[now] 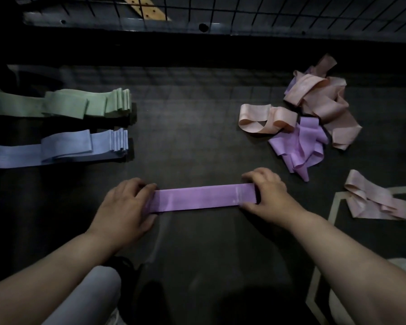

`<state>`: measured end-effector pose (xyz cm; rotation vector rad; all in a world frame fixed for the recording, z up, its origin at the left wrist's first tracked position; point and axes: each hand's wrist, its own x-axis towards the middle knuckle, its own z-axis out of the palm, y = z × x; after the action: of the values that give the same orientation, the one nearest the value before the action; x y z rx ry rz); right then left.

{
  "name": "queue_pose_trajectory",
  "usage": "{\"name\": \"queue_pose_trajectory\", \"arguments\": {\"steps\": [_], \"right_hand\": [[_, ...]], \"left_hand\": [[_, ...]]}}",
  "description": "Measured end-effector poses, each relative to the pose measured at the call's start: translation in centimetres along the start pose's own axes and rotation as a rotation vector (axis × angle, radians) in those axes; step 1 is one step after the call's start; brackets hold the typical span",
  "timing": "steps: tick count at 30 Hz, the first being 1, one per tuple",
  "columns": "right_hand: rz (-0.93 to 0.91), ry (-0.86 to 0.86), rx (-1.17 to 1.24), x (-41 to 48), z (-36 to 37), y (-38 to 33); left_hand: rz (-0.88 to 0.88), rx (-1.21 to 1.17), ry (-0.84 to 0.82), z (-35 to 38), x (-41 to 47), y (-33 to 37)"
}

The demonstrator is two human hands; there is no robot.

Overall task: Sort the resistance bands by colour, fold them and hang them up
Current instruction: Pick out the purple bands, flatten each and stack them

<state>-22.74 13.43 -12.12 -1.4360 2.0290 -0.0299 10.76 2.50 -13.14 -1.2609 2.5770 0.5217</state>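
**Both hands hold a purple band stretched flat on the floor**

The curled fingers of the left hand lie over the left end of a flat purple elastic band, covering it. The right hand grips the other end, with its fingers bent over the far edge and its thumb against the near edge. Between the two hands the band lies straight and smooth on the dark floor mat, directly in front of the person.

To the left, well apart from the hands, lie two neat stacks: a stack of folded pale green bands farther away, and a stack of folded light blue bands nearer. To the right is a loose pile. In it, tangled peach-pink bands lie on and beside crumpled purple bands. A single pale pink band lies by itself nearer the right forearm. A black wire grid runs along the far edge of the scene.
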Motion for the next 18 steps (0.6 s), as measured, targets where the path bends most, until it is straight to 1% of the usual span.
{"name": "queue_pose_trajectory", "arguments": {"steps": [2,3,4,6,8,12,18], "right_hand": [[0.228,0.198,0.229,-0.5,0.5,0.3],[0.344,0.251,0.324,-0.6,0.8,0.3],[0.429,0.267,0.390,-0.8,1.2,0.4],[0.492,0.258,0.471,-1.1,2.0,0.4],[0.485,0.269,0.502,-1.3,2.6,0.3],[0.483,0.273,0.486,-1.2,3.3,0.0],[0.492,0.281,0.430,-1.0,3.5,-0.5]], "left_hand": [[-0.201,-0.136,0.065,-0.1,-0.3,0.6],[-0.322,-0.228,0.091,-0.1,-0.5,0.9],[-0.441,-0.323,0.111,0.0,-0.6,1.1],[-0.607,-0.497,0.131,0.6,-0.7,1.1],[-0.657,-0.594,0.145,1.3,-0.7,0.8],[-0.662,-0.681,0.154,2.0,-0.8,0.7],[-0.656,-0.715,0.175,2.2,-0.4,0.4]]}}
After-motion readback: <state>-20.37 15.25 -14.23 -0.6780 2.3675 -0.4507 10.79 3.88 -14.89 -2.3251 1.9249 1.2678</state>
